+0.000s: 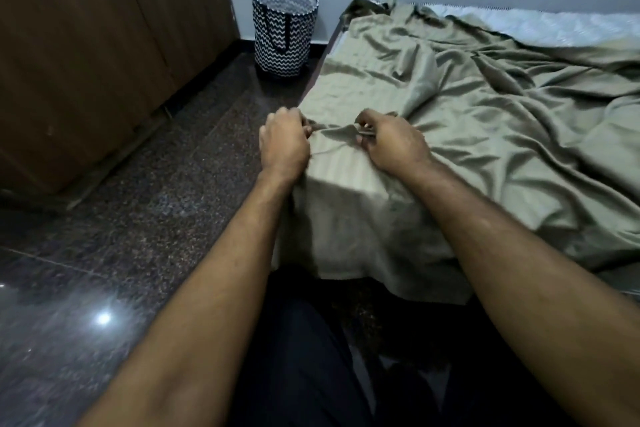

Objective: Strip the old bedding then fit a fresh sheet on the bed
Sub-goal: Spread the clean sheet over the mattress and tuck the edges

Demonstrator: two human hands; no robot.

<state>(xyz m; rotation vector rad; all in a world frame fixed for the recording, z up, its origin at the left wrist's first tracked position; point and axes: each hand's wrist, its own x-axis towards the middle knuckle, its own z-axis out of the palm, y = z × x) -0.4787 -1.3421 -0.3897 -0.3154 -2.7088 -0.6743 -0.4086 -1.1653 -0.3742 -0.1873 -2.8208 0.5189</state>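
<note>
An olive-green sheet [485, 121] lies rumpled across the bed and hangs over its near corner. My left hand [284, 142] grips a fold of the sheet at the bed's left edge. A hand's width to the right, my right hand [391, 142] pinches the same fold, its fingers curled round the cloth. The stretch of fabric between the two hands is pulled up into a ridge. At the far right a strip of bare white mattress [540, 24] shows beyond the sheet.
A black-and-white zigzag laundry basket [282, 28] stands on the dark polished floor [121, 218] by the bed's far left corner, against the pale wall. A brown wooden wardrobe [86, 45] runs along the left. My dark-trousered legs are below, close to the bed's corner.
</note>
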